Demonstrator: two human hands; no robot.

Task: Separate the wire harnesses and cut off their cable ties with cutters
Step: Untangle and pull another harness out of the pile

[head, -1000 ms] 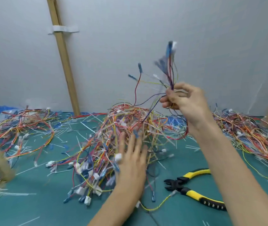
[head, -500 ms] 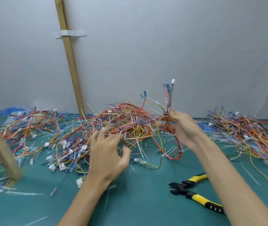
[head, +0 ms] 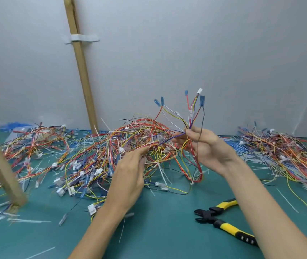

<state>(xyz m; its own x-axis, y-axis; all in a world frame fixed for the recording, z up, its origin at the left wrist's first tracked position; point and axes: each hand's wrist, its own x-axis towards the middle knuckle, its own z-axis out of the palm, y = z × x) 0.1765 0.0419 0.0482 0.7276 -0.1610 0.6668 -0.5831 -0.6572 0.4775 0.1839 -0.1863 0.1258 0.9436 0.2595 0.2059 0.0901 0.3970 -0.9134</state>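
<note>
At the far left we see a wooden post (head: 3, 165) standing on the green counter (head: 158, 234), with a left heap of wires (head: 37, 141) behind it. White cut tie strips (head: 27, 220) lie scattered in front of the post. A wooden batten (head: 80, 71) leans on the grey wall (head: 186, 43). The middle heap of wires (head: 96, 156) fills the centre of the counter. The left hand (head: 130, 174) reaches into that heap with its fingertips buried in the tangle, so we cannot tell whether it pinches anything. Just to its right, the right hand (head: 206, 148) is clamped on a harness (head: 191, 118). The plug ends of the harness stand up above the fingers and a red loop hangs below to the counter. The yellow-handled cutters (head: 223, 222) lie on the counter below that arm, untouched. A right heap of wires (head: 289, 152) lies at the far right.
</note>
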